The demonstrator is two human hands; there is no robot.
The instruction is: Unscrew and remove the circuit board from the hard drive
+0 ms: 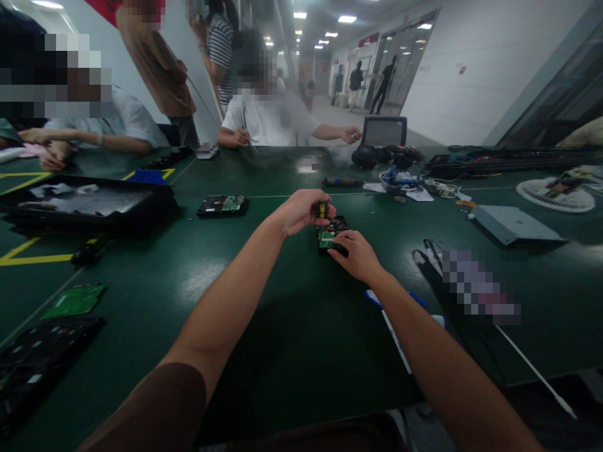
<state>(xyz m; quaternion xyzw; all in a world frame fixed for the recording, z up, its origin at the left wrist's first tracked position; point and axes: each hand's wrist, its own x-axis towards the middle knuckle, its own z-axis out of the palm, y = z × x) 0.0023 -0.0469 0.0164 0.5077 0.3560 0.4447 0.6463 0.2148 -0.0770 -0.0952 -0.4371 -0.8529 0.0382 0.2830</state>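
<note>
My left hand (306, 210) is closed around a black-and-yellow handle, which looks like a screwdriver (323, 209), over the far part of a hard drive (326, 238). The drive lies on the green table with its green circuit board up. Its near right side is gripped by my right hand (355, 254), with thumb and fingers at the edge. Part of the drive and the tool's tip are hidden by my hands. A second hard drive (222, 205) rests to the left of my left hand.
A black tray (89, 204) stands at the left, with a green circuit board (75, 300) and black casing (47, 358) nearer. Right are a grey metal box (518, 225), wires (400, 179) and a lanyard (436, 257). Blue-and-white strips (396, 333) lie beneath my right forearm. Co-workers sit opposite.
</note>
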